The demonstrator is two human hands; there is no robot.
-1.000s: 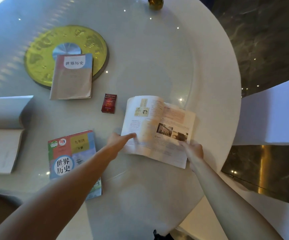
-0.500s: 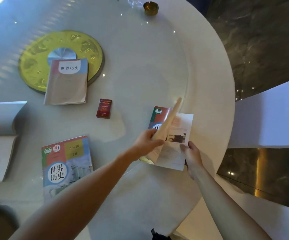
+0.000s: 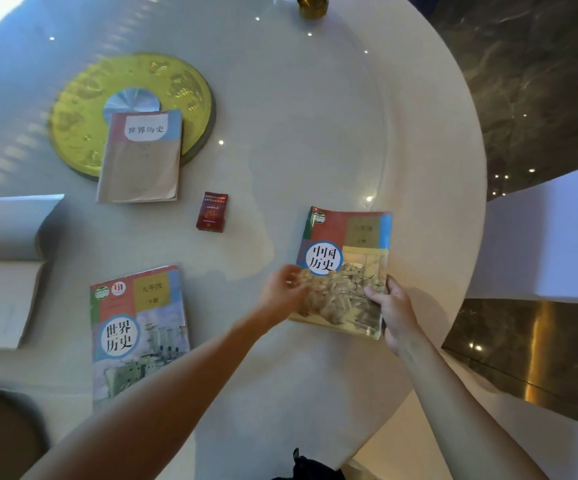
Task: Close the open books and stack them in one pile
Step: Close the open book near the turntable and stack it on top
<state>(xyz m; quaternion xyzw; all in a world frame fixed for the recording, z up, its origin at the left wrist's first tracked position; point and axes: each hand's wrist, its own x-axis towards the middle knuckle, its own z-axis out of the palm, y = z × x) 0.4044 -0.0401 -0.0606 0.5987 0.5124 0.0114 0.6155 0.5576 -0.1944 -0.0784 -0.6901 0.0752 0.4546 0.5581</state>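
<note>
A closed history textbook (image 3: 346, 247) with a red, blue and tan cover lies at the right of the round white table (image 3: 298, 116). My left hand (image 3: 282, 294) rests on its lower left corner. My right hand (image 3: 396, 313) grips its lower right corner, thumb on the cover. A second closed textbook (image 3: 135, 327) lies at the lower left. A third closed one (image 3: 140, 157) lies partly on the yellow disc. An open book (image 3: 0, 271) with plain pages lies at the far left edge.
A yellow round disc (image 3: 176, 84) sits at the table's centre. A small red pack (image 3: 212, 212) lies between the books. A brass cup (image 3: 312, 5) stands at the far edge. A white-covered chair (image 3: 550, 237) is at the right; dark marble floor lies beyond.
The open book under my hands has been folded shut: my left hand swung the left half over, and its cover now faces up.
</note>
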